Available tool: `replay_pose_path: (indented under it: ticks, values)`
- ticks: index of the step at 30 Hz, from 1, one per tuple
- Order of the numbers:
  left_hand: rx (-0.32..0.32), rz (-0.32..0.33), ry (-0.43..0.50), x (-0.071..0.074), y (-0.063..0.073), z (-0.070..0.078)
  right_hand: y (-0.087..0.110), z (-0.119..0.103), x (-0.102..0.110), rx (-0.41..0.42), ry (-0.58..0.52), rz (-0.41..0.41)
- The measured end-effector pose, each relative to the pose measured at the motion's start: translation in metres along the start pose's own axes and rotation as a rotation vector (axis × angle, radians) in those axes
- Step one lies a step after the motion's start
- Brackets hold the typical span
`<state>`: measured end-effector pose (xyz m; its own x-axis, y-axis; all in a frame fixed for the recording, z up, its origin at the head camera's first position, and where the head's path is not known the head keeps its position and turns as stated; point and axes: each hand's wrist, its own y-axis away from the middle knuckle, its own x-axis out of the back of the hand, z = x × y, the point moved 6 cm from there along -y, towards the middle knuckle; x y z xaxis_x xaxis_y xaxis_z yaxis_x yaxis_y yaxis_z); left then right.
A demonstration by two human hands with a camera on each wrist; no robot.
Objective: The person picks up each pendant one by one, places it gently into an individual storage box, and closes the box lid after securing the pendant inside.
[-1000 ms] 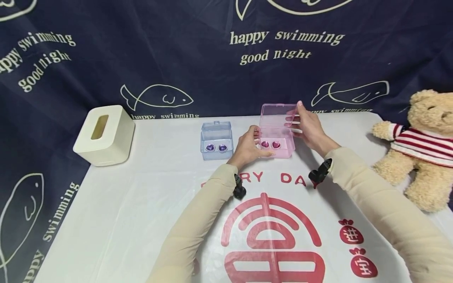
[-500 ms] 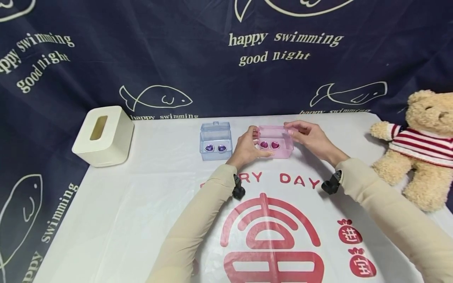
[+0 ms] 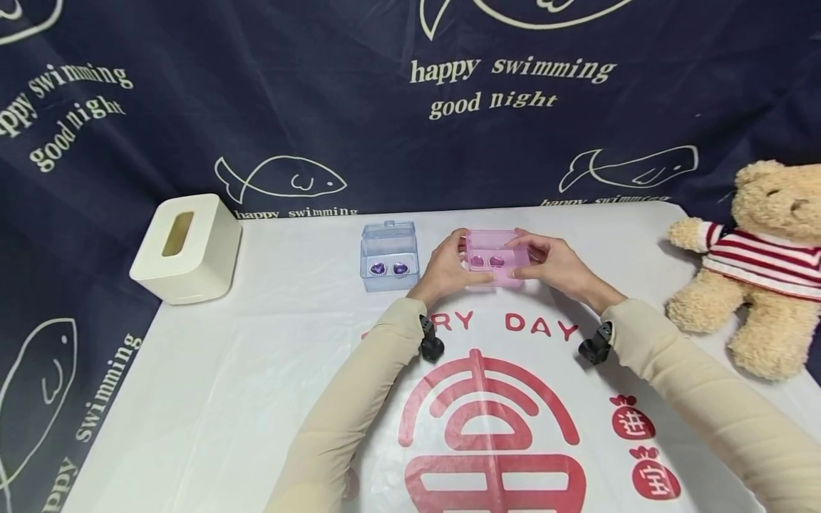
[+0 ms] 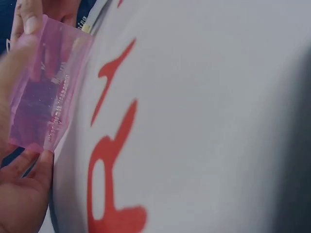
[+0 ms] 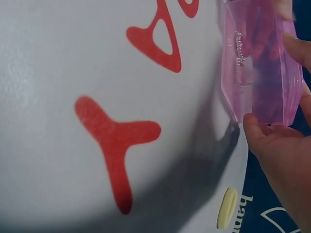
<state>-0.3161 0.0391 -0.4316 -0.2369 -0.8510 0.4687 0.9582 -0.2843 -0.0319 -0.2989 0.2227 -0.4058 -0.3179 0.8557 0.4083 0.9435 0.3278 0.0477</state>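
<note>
A see-through pink plastic box [image 3: 495, 242] stands on the white tablecloth, its lid lowered over it. Two pink jewel-like pieces [image 3: 477, 261] show through the plastic. My left hand [image 3: 441, 271] grips the box's left side, thumb along the front. From the right, my right hand [image 3: 559, 269] holds the other end, its thumb at the front and fingers on top. In the right wrist view the pink box [image 5: 262, 92] sits between thumb and fingers. Left of it, a see-through blue box [image 3: 391, 244] has its lid raised, with two purple jewel-like pieces [image 3: 400, 268] inside.
A cream tissue box [image 3: 192, 249] stands at the back left. A teddy bear [image 3: 766, 271] in a striped top sits at the right edge. Behind the tablecloth [image 3: 256, 370], printed in red, hangs a dark blue fish-patterned cloth [image 3: 359, 92].
The pink box's lid has swung down from upright over the box. My right hand has followed it down and forward to the box's right side; my left hand has stayed.
</note>
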Motion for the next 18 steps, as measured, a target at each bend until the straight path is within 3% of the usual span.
replay_pose_path:
  ticks: [9, 18]
  values:
    - [0.020, 0.003, 0.018, 0.0018, 0.0024, 0.0003, 0.0002, 0.0035, -0.0043, -0.045, 0.047, 0.059]
    - [0.007, 0.024, 0.015, 0.0016, 0.0049, 0.0067, -0.0004, 0.0033, -0.0044, -0.037, 0.016, 0.090]
